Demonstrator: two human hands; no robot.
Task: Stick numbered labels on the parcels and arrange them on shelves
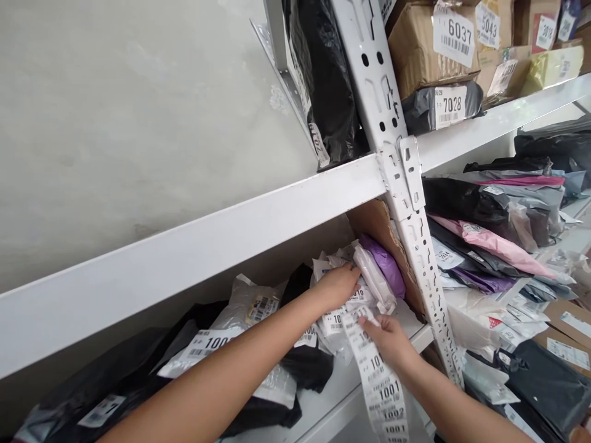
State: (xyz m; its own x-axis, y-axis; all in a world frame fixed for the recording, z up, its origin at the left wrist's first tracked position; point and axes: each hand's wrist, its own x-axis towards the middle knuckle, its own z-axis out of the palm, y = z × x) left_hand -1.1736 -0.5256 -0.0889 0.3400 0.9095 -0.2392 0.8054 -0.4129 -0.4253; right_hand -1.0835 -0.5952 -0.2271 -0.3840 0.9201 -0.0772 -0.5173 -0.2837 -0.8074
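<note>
On the lower shelf, my left hand (339,286) reaches in among small plastic mailers, its fingers closed at the edge of a slim white plastic mailer (372,277). Part of that grip is hidden. Just behind this mailer leans a purple mailer (385,264) against a cardboard sheet (376,224). My right hand (388,338) pinches a long strip of printed number labels (376,372) near its upper end. The strip hangs down past the shelf's front edge and shows numbers such as 1001 and 1002. Labelled white mailers (330,320) lie beneath my left hand.
Grey and black parcels (258,307) fill the shelf to the left. A white shelf beam (198,255) crosses above my arms, meeting a perforated upright (418,252) on the right. Beyond it, stacked mailers (498,246) and labelled boxes (434,49) occupy other shelves.
</note>
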